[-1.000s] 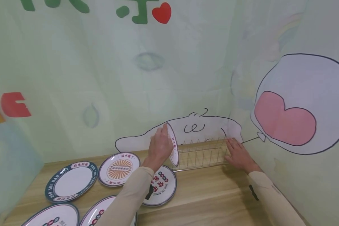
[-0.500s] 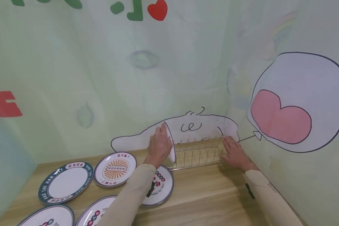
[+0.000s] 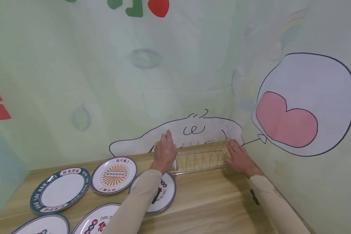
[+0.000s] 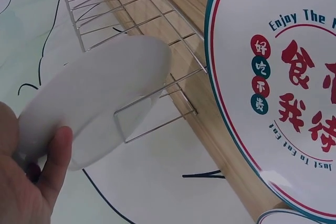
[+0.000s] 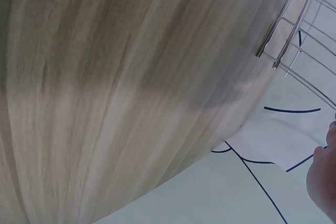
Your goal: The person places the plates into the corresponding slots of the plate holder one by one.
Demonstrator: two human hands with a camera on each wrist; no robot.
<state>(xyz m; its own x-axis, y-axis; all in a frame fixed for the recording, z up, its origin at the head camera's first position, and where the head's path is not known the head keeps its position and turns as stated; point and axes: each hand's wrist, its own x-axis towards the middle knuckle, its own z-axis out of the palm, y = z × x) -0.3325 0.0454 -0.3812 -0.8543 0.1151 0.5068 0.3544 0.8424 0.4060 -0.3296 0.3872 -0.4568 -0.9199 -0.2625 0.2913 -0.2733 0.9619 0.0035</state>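
Note:
My left hand (image 3: 165, 151) pinches a plate (image 4: 105, 93) by its edge, thumb against its pale face in the left wrist view. The plate stands steeply tilted at the left end of a wire dish rack (image 3: 200, 162); in the head view my hand hides most of it. At the rack's other end, my right hand (image 3: 240, 157) rests with its fingers extended on the end wires. Only part of that hand (image 5: 323, 177) enters the right wrist view, beside the rack corner. A round plate with red characters (image 3: 163, 195) lies flat below my left forearm.
More plates lie flat on the wooden table (image 3: 204, 201): a green-rimmed one (image 3: 62, 190), one with an orange sunburst (image 3: 114, 175), and two (image 3: 96, 221) at the front left, cut off by the frame. A printed cloth wall (image 3: 111, 81) stands behind the rack.
The plate in my left hand has turned, so its printed face no longer shows in the head view. The right hand stays at the rack's end. The head view has shifted slightly right.

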